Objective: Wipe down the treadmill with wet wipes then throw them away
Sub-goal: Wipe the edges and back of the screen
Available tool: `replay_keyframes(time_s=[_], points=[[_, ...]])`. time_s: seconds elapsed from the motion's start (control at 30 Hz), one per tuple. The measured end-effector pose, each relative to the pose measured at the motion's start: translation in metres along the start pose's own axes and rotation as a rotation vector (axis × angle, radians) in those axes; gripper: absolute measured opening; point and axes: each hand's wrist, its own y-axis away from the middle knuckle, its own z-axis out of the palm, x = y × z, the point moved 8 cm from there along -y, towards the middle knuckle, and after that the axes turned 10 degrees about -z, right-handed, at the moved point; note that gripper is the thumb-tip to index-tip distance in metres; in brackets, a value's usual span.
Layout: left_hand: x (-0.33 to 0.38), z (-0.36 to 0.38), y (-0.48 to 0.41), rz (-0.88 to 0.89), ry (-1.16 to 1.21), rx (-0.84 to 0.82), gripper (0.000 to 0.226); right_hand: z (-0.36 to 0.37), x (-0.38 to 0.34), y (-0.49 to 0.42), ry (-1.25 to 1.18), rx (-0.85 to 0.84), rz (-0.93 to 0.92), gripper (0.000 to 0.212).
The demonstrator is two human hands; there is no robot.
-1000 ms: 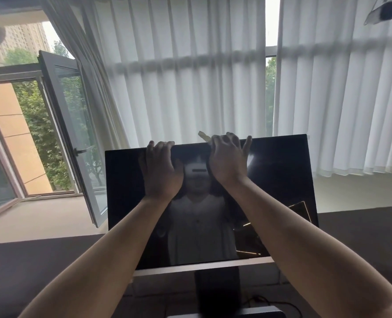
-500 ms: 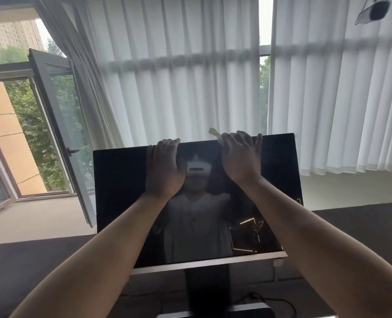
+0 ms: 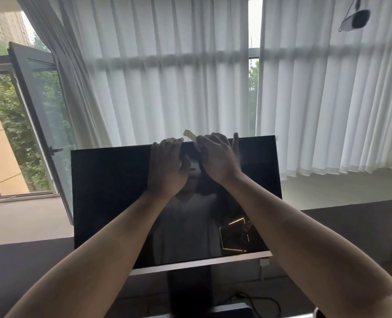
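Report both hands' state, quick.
Left hand: fingers curled over the top edge of the treadmill screen, gripping it.
Right hand: holding the wet wipe against that edge.

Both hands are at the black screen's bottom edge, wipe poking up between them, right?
No. The head view shows the left hand and right hand at the top edge of the black screen, not the bottom; the wipe pokes up between them.

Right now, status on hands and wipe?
Left hand grips treadmill screen top edge. Right hand holds wet wipe on same edge. Nothing blocking the screen.
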Motion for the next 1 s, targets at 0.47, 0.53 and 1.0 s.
replay_keyframes(time_s=[0.47, 0.53, 1.0], points=[[0.037, 0.005, -0.004, 0.002, 0.103, 0.024, 0.011, 0.007, 0.001, -0.003, -0.043, -0.093, 0.048, 0.021], [0.033, 0.007, -0.005, -0.008, 0.104, 0.038, 0.014, 0.001, 0.006, 0.001, -0.023, -0.097, 0.031, 0.024], [0.056, 0.013, -0.006, -0.011, 0.000, 0.039, 0.016, -0.006, 0.028, 0.005, -0.002, -0.032, 0.124, 0.016]])
